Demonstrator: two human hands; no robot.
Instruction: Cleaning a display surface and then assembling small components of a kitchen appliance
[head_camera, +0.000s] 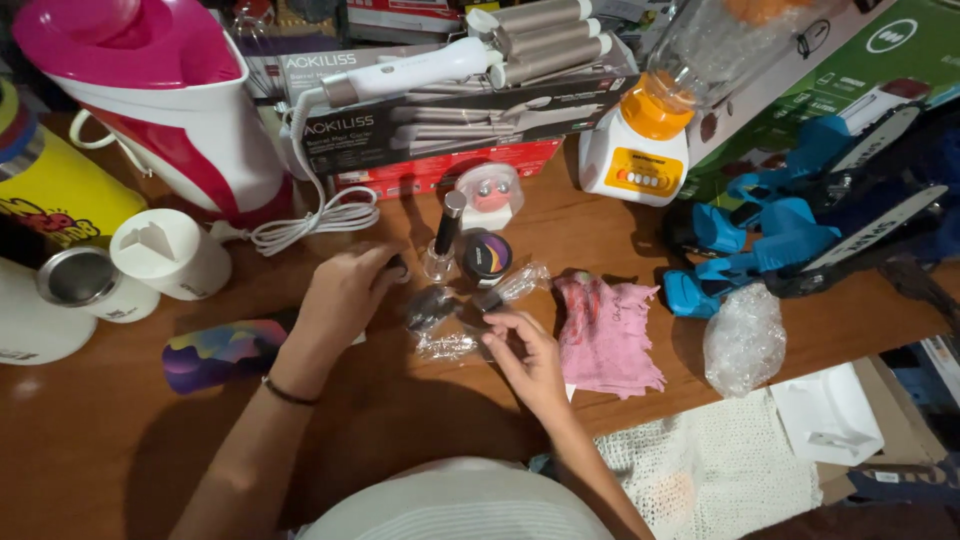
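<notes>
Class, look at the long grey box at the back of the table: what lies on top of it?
A white curling wand with three barrels lies on the grey box; its cord trails down to the table. The box's contents stay hidden.

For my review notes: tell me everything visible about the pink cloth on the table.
The pink cloth is a thin, soft-looking fabric, crumpled and loosely spread, with ragged, uneven edges and a bunched top end showing a reddish streak. It lies flat on the brown wooden table, just to the right of the right hand, which is close but whether it touches is unclear. Its lower edge overlaps a bit of white paper. A wad of bubble wrap sits apart to its right.
</notes>
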